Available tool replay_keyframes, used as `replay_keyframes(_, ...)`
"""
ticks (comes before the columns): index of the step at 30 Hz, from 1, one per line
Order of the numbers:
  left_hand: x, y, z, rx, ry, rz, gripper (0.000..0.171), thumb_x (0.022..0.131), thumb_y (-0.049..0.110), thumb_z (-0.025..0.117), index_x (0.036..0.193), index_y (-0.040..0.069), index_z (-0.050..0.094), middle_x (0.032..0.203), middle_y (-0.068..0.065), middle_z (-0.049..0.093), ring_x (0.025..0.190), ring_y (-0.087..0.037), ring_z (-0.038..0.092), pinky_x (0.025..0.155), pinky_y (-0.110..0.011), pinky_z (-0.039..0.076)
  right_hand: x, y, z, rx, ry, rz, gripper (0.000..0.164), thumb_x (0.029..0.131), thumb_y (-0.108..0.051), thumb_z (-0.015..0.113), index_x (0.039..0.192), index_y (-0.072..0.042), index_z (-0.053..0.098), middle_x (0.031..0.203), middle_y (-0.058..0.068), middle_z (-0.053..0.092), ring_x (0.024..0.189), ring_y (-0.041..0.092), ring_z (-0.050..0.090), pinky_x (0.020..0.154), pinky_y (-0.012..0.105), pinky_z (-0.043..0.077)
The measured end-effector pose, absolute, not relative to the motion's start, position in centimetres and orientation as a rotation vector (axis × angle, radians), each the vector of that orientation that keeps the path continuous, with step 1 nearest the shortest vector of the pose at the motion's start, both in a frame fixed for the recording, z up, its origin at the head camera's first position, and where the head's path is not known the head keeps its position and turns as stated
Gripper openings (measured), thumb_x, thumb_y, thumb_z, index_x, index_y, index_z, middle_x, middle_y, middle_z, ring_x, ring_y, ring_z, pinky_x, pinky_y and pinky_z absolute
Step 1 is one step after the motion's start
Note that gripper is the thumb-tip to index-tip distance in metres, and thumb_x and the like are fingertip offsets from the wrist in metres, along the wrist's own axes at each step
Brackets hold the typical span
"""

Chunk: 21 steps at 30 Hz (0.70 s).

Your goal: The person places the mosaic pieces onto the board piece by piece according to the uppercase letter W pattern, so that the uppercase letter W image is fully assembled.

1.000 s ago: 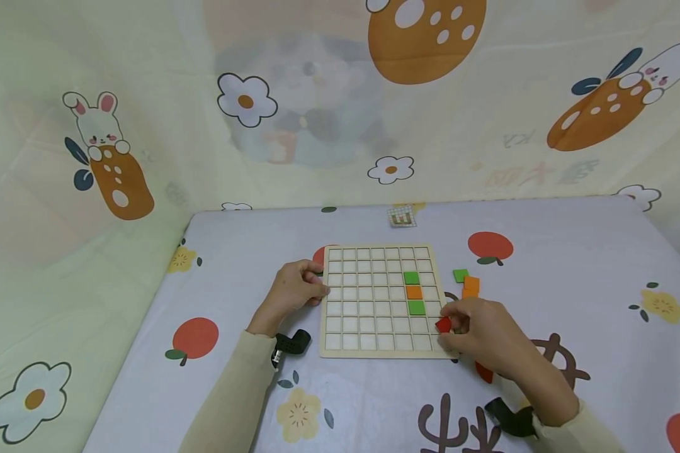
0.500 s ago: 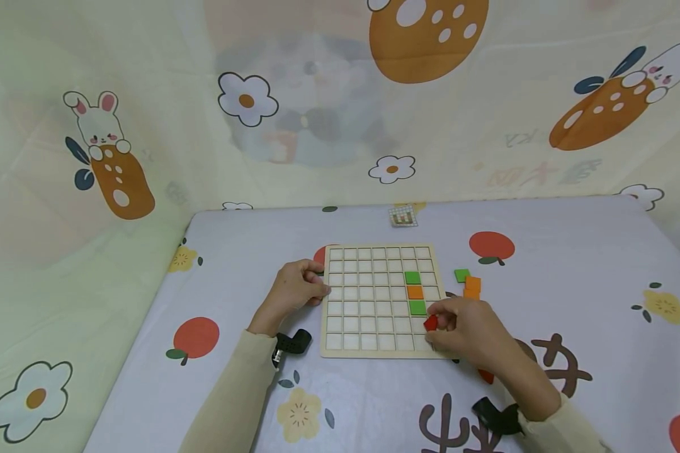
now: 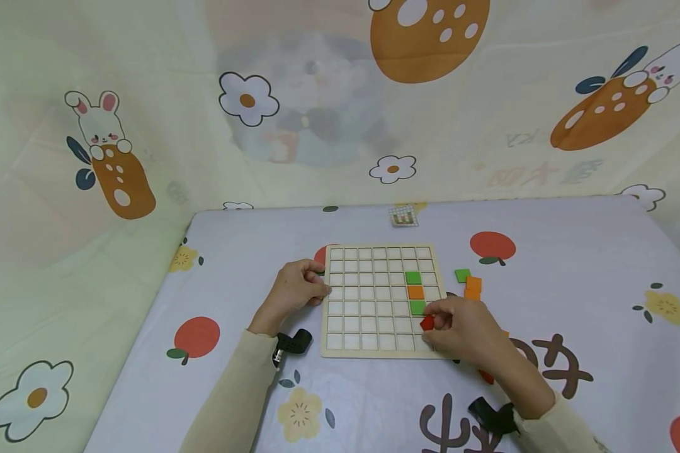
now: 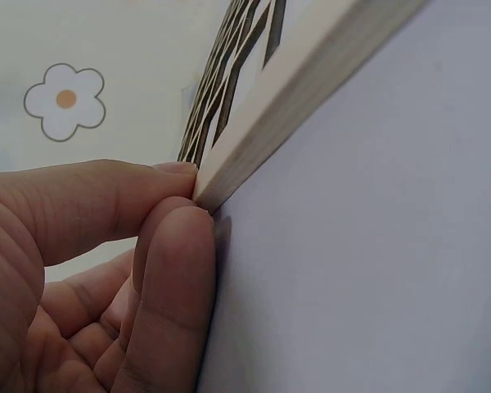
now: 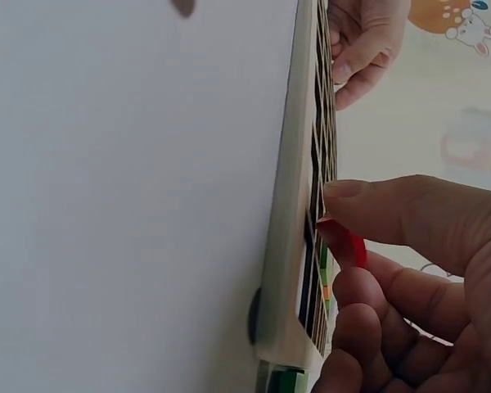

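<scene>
A pale wooden board with a square grid (image 3: 374, 354) lies flat on the table. At its left edge rests my left hand (image 3: 294, 283); the left wrist view shows thumb and bent fingertips (image 4: 176, 246) gripping the board's rim (image 4: 303, 90). My right hand (image 3: 464, 327) pinches a small red tile (image 3: 427, 323) between thumb and fingers, over the lower right cells. In the right wrist view the red tile (image 5: 344, 241) is tilted, close above the grid. One column on the right holds a green tile (image 3: 413, 277), an orange tile (image 3: 416, 292) and another green tile (image 3: 417, 307).
Beside the board's right edge lie a loose green tile (image 3: 462, 275) and overlapping orange tiles (image 3: 473, 284). A red piece (image 3: 486, 376) shows partly beneath my right wrist. Behind the board is a small pattern card (image 3: 403, 216). A fruit-and-flower printed cloth (image 3: 249, 409) covers the table.
My right hand has carried the red tile leftward, from the board's right rim to over its cells, slowing lately. My left hand stays in place at the left edge.
</scene>
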<state>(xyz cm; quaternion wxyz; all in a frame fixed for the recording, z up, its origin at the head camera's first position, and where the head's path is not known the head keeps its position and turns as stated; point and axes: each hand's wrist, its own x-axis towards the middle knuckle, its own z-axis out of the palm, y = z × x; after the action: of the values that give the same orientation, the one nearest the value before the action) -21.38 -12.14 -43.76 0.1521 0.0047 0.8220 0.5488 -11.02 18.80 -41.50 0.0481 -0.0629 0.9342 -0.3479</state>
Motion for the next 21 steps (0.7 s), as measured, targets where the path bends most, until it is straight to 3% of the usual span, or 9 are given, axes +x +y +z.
replay_keyframes(16,-21.39,-12.21,-43.83,0.018,2.363,1.572,0.042,0.086,-0.003,0.081,0.125,-0.004,0.065,0.086,-0.008,0.066,0.067,-0.013,0.066,0.058,-0.022,0.057,-11.16,18.16,-41.53,-0.125,2.842,-0.977,0.034,0.078,-0.018,0.09,0.106,-0.003,0.077,0.077,0.0,0.062,0.073,0.017,0.055,0.057,0.025,0.048)
replay_keyframes(21,-21.43,-12.18,-43.84,0.019,2.364,1.567,0.042,0.086,-0.003,0.081,0.125,-0.003,0.065,0.086,-0.009,0.067,0.067,-0.014,0.066,0.058,-0.022,0.057,-11.23,17.88,-41.39,-0.111,2.844,-0.961,0.028,0.079,-0.019,0.089,0.101,-0.005,0.078,0.076,-0.001,0.062,0.073,0.017,0.054,0.059,0.026,0.047)
